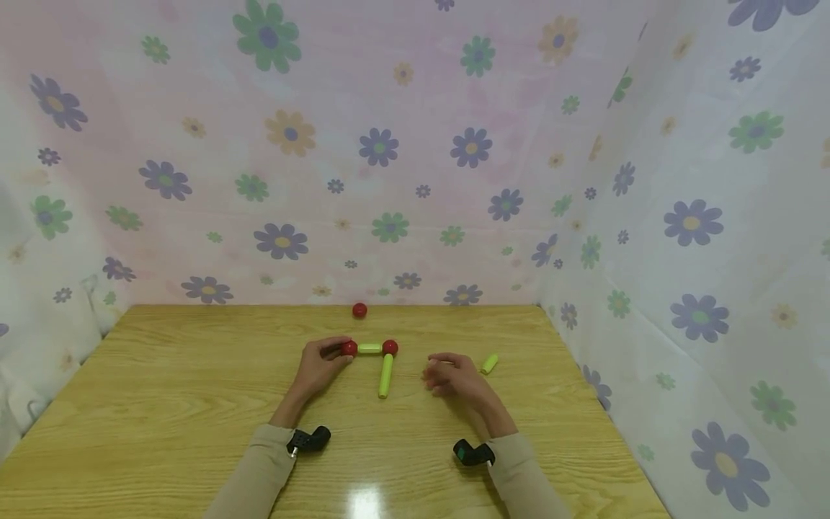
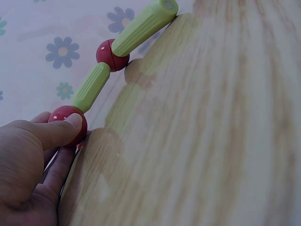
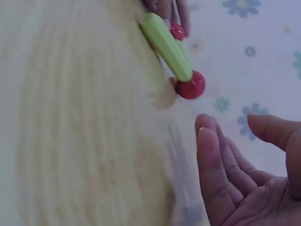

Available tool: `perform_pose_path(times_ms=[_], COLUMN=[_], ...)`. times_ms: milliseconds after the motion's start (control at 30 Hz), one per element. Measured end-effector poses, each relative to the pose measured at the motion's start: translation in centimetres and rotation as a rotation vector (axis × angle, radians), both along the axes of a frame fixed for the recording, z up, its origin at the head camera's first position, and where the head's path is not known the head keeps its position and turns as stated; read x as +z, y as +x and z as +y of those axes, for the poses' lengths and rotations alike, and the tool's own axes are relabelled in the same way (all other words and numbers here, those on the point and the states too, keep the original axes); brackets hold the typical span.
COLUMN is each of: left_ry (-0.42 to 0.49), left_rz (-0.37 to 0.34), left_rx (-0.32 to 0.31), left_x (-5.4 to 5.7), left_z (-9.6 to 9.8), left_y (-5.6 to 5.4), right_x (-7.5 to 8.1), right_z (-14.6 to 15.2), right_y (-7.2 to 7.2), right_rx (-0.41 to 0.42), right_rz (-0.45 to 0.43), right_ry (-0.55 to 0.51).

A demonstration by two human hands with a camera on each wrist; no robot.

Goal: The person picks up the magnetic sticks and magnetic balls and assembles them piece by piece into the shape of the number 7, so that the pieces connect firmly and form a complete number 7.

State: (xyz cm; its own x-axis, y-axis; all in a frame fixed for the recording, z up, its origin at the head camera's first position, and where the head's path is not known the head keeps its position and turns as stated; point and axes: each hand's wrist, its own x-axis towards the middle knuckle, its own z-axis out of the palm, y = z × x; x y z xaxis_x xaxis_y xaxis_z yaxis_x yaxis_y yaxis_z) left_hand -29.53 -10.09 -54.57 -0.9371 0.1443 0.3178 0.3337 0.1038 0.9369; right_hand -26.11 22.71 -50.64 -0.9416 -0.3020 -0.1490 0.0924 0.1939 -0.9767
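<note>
My left hand (image 1: 319, 366) pinches a red ball (image 2: 70, 123) between thumb and fingers at the left end of a joined piece. From that ball a short green rod (image 1: 369, 348) runs right to a second red ball (image 1: 390, 347). A longer green rod (image 1: 385, 375) goes from this second ball toward me, and its free end shows a small round metal spot in the left wrist view. To the right of the joined piece, my right hand (image 1: 459, 378) holds nothing, its fingers loosely bent and the thumb apart from them.
A loose red ball (image 1: 359, 310) sits near the far edge of the wooden table (image 1: 162, 404). One loose green rod (image 1: 489, 364) lies just right of my right hand. Flowered cloth (image 1: 415, 180) hangs behind the table and along its sides.
</note>
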Motion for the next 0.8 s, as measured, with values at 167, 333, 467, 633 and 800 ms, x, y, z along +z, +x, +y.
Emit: perform_pose_path(times_ms=[167,333,467,633,800], left_ry=[0.006,0.013,0.012,0.015,0.019], left_rz=[-0.019,-0.024,-0.031,-0.020,-0.005], left_rx=[-0.006,-0.011,-0.010,-0.010,-0.014], left_x=[-0.1,-0.2,-0.1,-0.2,-0.4], left_z=[-0.1,-0.1,-0.1,-0.2,-0.2], left_y=[-0.1,0.0,0.0,-0.1,-0.1], right_x=[0.3,0.6,0.8,1.0,1.0], right_z=[1.9,3.7,5.1,6.6,7.7], right_y=[-0.5,-1.0,-1.1,-1.1,-1.0], right_rx=[-0.066,-0.186,-0.277,-0.371,-0.462], right_rz=[0.071,0.117,0.136,0.128,0.104], right_ry=[-0.021,-0.050,-0.064,-0.041,0.019])
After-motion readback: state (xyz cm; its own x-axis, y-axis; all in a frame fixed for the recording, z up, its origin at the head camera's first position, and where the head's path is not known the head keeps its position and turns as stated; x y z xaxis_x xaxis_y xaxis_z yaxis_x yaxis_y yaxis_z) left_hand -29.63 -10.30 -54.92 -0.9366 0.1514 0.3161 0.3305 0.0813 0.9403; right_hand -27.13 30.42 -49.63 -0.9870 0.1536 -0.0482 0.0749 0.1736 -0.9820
